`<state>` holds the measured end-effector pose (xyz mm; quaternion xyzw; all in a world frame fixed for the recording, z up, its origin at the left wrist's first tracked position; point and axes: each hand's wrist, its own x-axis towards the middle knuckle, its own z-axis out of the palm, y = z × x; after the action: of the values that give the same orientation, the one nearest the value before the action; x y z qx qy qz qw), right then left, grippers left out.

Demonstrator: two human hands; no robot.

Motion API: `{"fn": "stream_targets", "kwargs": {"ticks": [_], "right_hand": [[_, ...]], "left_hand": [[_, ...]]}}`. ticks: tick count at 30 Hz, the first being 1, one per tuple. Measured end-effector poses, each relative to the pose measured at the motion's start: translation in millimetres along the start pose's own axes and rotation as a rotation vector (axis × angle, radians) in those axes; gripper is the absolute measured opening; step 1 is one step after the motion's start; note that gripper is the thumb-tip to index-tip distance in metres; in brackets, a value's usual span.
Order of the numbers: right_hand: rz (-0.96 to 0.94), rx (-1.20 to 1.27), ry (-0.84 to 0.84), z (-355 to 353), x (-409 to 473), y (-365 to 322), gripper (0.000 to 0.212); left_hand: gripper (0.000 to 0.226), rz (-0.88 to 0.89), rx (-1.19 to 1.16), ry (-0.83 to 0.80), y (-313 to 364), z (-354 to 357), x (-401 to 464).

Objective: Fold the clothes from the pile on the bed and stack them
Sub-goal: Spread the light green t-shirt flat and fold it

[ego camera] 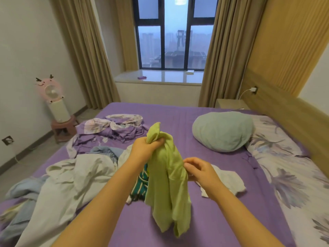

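Observation:
A light green garment [167, 179] hangs bunched above the purple bed [210, 220]. My left hand [147, 148] grips its top in a fist and holds it up. My right hand [199, 168] pinches the garment's right edge lower down. Behind the green cloth lies a green striped garment [140, 184]. A white garment [226, 179] lies flat on the bed under my right hand. The pile of white and pale blue clothes [71, 175] spreads over the bed's left side.
A rumpled purple floral sheet [114, 131] lies at the far left of the bed. A pale blue pillow [222, 131] and a floral pillow [284, 166] sit by the headboard on the right. A pink fan [53, 97] stands on a stool left of the bed.

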<state>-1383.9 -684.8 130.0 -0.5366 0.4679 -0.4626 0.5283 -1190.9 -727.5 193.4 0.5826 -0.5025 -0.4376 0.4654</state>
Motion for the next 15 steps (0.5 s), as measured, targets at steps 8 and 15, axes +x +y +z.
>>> {"fn": "stream_targets", "kwargs": {"ticks": [8, 15], "right_hand": [[0.066, -0.109, 0.066, 34.6, 20.7, -45.1, 0.012], [0.105, 0.178, 0.130, 55.8, 27.3, -74.5, 0.016]], "left_hand": [[0.098, 0.455, 0.612, -0.467, -40.6, -40.9, -15.0], [0.026, 0.403, 0.281, -0.303, -28.5, -28.7, -2.0]]}}
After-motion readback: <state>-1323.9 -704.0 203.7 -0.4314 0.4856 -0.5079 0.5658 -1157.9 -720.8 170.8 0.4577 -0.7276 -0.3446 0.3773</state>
